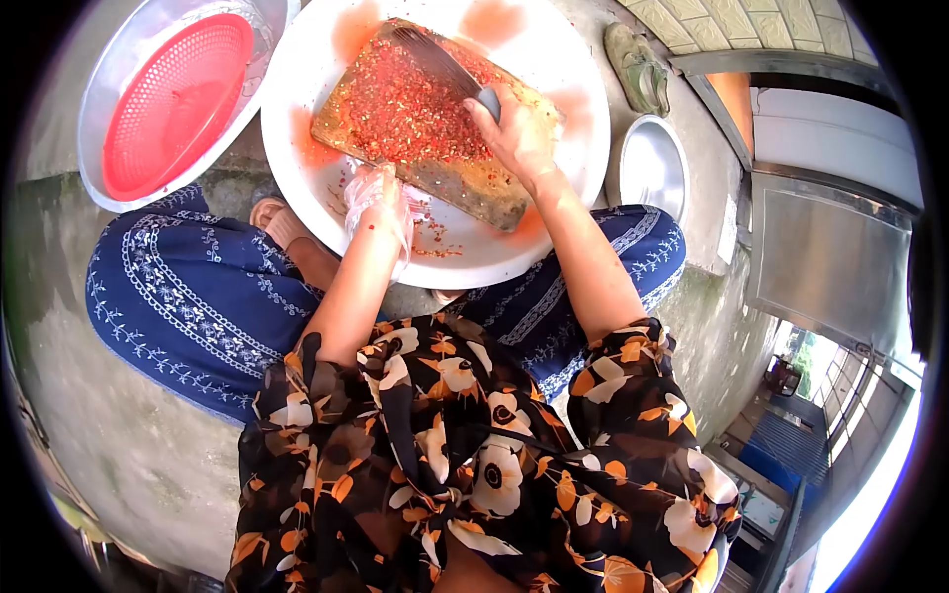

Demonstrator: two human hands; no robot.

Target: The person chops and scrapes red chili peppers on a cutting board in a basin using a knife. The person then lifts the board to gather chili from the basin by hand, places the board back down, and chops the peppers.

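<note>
Right hand (519, 133) grips the cleaver (435, 59) over chopped chili (405, 104); gloved left hand (381, 203) rests loosely beside the board (474, 193).

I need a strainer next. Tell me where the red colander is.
The red colander sits in a metal basin at the head view's upper left, beside the big white basin holding the chopping board.

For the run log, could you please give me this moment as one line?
right hand: grips cleaver over chopped chilli | left hand: in clear glove, at chopping board edge | board in white basin
</note>
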